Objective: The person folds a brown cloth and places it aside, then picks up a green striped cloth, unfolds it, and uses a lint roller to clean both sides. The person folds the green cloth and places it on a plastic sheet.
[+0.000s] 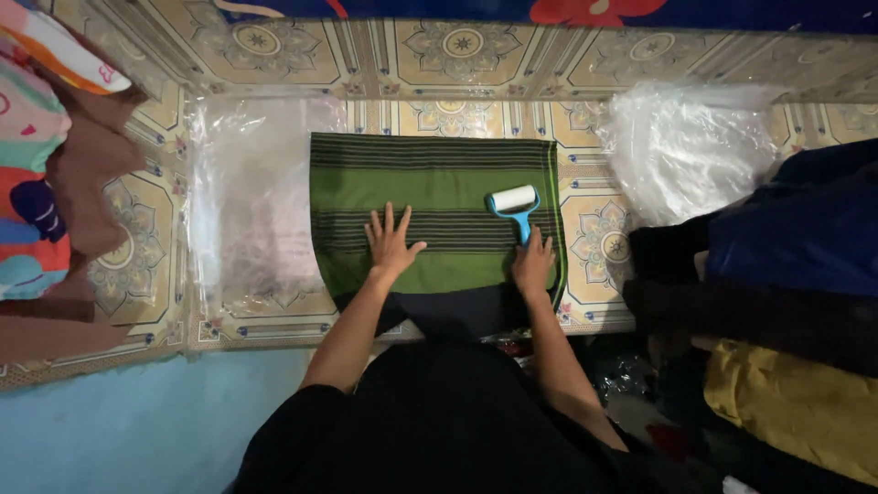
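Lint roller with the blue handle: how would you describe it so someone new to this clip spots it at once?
Start at the folded green cloth with dark stripes spread on the patterned tile floor. At its right end, the right hand grips a light blue plastic handle topped by a white cylinder: the lint roller. It is the only small rigid tool there; the left hand lies flat and bare.
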